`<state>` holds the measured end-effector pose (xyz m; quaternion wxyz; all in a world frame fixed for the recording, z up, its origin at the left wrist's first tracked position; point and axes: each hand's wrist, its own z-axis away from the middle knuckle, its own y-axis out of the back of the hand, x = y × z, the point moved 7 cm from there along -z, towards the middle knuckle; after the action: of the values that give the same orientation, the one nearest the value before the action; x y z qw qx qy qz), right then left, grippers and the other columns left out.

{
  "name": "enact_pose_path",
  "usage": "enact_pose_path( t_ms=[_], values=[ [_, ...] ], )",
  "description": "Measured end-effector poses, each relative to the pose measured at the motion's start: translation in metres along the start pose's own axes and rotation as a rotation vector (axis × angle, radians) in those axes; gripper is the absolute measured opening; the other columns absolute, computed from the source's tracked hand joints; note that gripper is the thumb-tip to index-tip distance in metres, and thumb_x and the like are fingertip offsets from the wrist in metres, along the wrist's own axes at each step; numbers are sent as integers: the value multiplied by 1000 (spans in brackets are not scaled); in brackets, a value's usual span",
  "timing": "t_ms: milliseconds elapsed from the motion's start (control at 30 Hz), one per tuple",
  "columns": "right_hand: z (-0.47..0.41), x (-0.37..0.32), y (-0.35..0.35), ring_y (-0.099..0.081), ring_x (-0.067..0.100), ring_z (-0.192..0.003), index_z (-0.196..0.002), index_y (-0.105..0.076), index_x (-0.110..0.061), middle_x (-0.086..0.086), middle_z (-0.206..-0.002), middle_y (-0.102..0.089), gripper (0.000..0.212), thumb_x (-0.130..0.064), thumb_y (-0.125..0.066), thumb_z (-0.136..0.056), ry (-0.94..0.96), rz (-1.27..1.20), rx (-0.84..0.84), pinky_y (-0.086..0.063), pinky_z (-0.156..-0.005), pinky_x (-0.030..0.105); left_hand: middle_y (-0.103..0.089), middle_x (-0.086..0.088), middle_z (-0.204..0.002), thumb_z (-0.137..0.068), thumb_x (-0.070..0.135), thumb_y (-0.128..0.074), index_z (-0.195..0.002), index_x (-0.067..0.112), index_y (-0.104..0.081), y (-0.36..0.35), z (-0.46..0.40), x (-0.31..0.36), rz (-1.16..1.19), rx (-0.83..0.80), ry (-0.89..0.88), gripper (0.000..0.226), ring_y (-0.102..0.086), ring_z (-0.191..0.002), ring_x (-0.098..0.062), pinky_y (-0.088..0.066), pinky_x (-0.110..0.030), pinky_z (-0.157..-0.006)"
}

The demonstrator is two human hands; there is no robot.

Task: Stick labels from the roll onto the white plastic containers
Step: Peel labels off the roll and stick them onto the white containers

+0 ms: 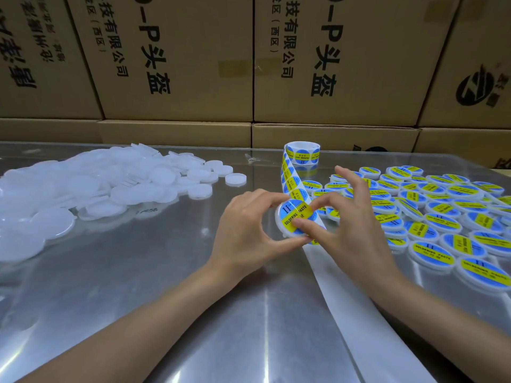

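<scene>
The person leans over a shiny metal bench (166,286), both bare forearms reaching in from the near edge; the left hand (243,230) holds a round white container (279,217) just above the bench near its middle, its fingers (265,199) curled round the far rim and the thumb tucked under the near edge; a blue and yellow label (297,217) reading "SOLDERING PASTE" already lies across the container's top; the right hand (351,225) comes in from the other side, its thumb and forefinger pressing on the label at the lower edge and upper right, while its other fingers (348,178) stand spread and lifted clear; behind the hands the label roll (304,153) stands upright towards the back of the bench, and its strip (290,178) of printed labels runs down from it to the held container; from there a bare white backing strip (359,313) trails on towards the near right edge; off to the left lies a loose heap of plain white containers (83,189), some spilling towards the middle; on the right a crowd of labelled containers (442,217) lies flat, packed close and partly overlapping; brown cardboard boxes (193,64) printed with black characters are stacked like a wall along the far side of the bench.
</scene>
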<state>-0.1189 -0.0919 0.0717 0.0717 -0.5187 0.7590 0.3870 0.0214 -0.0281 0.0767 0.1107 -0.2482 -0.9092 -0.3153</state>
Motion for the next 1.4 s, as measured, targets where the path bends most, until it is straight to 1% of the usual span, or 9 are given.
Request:
enact_pose_path(
  t_ms=[67,133,233,333,500,700,900,1100,1400],
  values=[
    [-5,10,2,-43,-1,-107,-115,-43,-25,-9,-133,-26,86,-67,-72,-46,-112,21,-56,-47,-76,34,-67,6,-89,-61,51,-83,-99,15,-69,-2,1,4,-52,-21,-45,54,-59,-80,-12,-46,-33,-75],
    [-7,22,5,-50,10,-103,-116,-36,-29,-11,-119,-33,98,-77,-64,-35,-231,-3,-115,-48,-79,32,-67,7,-91,-62,53,-81,-100,15,-69,-3,1,7,-52,-24,-60,55,-59,-81,-12,-45,-31,-75],
    [-5,24,-7,-56,3,-73,-87,-52,-31,-17,-86,-58,63,-76,-60,-44,-216,-122,-221,-45,-64,20,-67,7,-93,-62,52,-80,-101,15,-68,-2,1,8,-16,-25,-56,56,-60,-83,-10,-45,-33,-77],
    [0,17,-24,-39,7,-50,-64,-56,-17,-5,-55,-48,47,-64,-59,-61,-198,-382,-323,-32,-49,22,-67,6,-96,-62,52,-79,-104,13,-68,0,0,7,24,-23,-48,58,-61,-85,-11,-47,-34,-78],
    [1,11,-27,-26,6,-41,-72,-43,13,3,-52,-31,58,-41,-48,-91,-255,-561,-296,-22,-40,16,-67,1,-112,-68,46,-76,-116,9,-65,-5,1,10,46,-64,-61,62,-62,-99,-14,-46,-29,-88],
    [7,17,-24,-30,8,-33,-52,-40,-11,-3,-33,-35,54,-32,-35,-101,-341,-581,-222,-26,-37,14,-27,6,-151,-91,38,-48,-143,12,-35,-28,7,21,22,-332,-138,59,-22,-140,-2,-14,-23,-115],
    [10,25,-30,-33,7,-32,-40,-47,-21,-2,-33,-39,64,-38,-33,-101,-497,-669,-227,-28,-36,12,-52,-9,-136,-91,6,-52,-127,1,-56,-22,6,32,10,-236,-215,37,-44,-130,-20,-25,-20,-108],
    [16,36,-41,-35,9,-34,-62,-53,-19,-2,-41,-40,42,-51,-50,-89,-763,-839,-320,-27,-34,16,-68,-7,-116,-78,-11,-64,-109,2,-70,-19,9,47,-143,-203,-468,34,-63,-111,-24,-40,-27,-100],
    [14,38,-35,-33,10,-28,-29,-43,-17,-1,-32,-38,75,-50,-36,-97,-737,-618,-328,-26,-32,16,-71,-1,-110,-87,7,-56,-105,14,-73,-18,11,38,-361,-145,-636,26,-68,-98,-21,-51,-34,-89]
  ],
)
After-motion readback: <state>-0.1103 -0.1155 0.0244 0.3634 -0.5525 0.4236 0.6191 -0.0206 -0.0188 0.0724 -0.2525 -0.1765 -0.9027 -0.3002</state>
